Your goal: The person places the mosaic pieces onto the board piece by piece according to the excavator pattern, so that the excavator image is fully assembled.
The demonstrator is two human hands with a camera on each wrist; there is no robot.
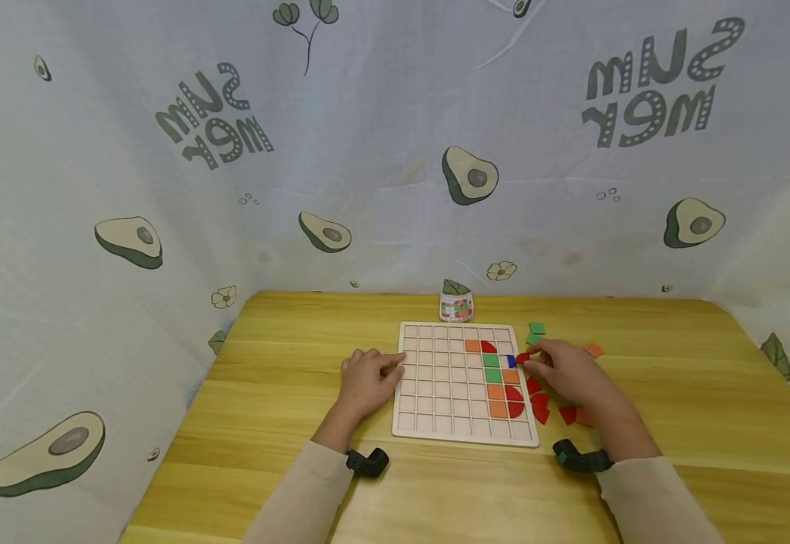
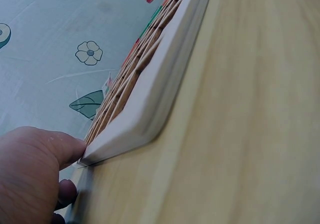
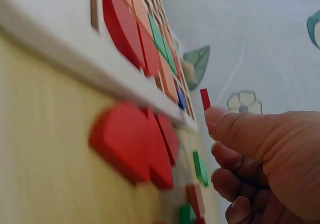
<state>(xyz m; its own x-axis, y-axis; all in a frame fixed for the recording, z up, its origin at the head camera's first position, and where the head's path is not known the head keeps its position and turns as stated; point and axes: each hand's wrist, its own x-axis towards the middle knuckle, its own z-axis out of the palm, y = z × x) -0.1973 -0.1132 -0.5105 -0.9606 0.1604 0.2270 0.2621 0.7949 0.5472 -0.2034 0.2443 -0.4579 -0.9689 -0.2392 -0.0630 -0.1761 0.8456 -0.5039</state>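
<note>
Red piece (image 1: 522, 357) sits pinched in the right hand (image 1: 568, 372) beside the grid board (image 1: 436, 385); left hand (image 1: 366, 378) rests relaxed against its edge; a loose pinch could drop it.

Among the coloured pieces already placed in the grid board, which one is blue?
The small blue piece at the grid board's right edge, beside the right hand's fingertips. All other placed pieces are orange, green or red.
</note>
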